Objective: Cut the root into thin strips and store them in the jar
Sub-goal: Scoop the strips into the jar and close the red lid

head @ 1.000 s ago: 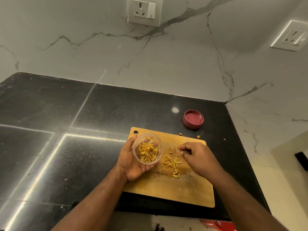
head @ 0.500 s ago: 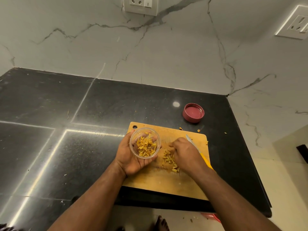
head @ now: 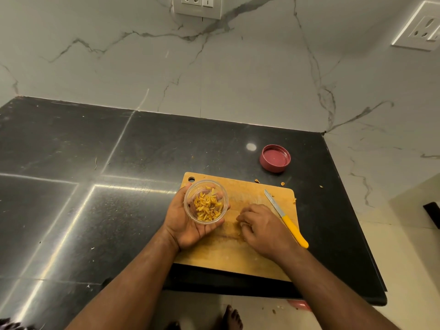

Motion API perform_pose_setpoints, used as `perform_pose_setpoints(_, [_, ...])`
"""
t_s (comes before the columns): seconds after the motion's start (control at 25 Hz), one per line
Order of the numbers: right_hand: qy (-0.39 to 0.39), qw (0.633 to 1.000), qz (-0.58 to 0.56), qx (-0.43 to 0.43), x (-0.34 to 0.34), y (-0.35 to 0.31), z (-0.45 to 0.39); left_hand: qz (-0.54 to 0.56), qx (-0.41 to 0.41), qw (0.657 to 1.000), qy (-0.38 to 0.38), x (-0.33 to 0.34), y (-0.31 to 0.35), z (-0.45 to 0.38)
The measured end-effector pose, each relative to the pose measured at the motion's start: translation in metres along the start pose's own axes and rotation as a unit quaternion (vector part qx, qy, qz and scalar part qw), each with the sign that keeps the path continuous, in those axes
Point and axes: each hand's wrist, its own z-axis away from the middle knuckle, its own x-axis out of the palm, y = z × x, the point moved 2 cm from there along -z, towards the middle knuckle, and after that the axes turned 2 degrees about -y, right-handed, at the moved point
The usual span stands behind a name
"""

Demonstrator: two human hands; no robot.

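Black stone counter [head: 100, 210] fills the lower frame, with my bare toes [head: 232, 316] half cut off at the bottom edge. On the tan wooden cutting board [head: 221, 253] my right hand [head: 262, 231] lies knuckles up, fingers curled down over a few yellow root strips, which are almost wholly hidden; I cannot tell if I am pinching any. My left hand [head: 190, 220], palm up at mid-frame, cups the small clear round jar [head: 206, 201], yellow root strips [head: 208, 207] inside. Right of centre, a yellow-handled knife [head: 285, 219] lies on the board. Farther back, a red round lid [head: 275, 158] sits before the white marble wall [head: 238, 72].
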Motion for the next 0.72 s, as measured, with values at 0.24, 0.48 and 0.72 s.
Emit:
perform_pose_setpoints(0.24, [-0.029, 0.999, 0.023, -0.029, 0.006, -0.005, 0.012, 0.002, 0.001, 1.0, -0.002, 0.001, -0.001, 0.001])
perform_pose_setpoints(0.48, [0.014, 0.998, -0.044, 0.053, -0.017, 0.018, 0.022, 0.007, 0.0, 1.0, -0.007, 0.002, -0.001, 0.001])
perform_pose_setpoints(0.72, [-0.069, 0.995, 0.064, 0.023, 0.013, -0.003, 0.031, 0.005, -0.002, 1.0, -0.001, 0.004, -0.002, 0.001])
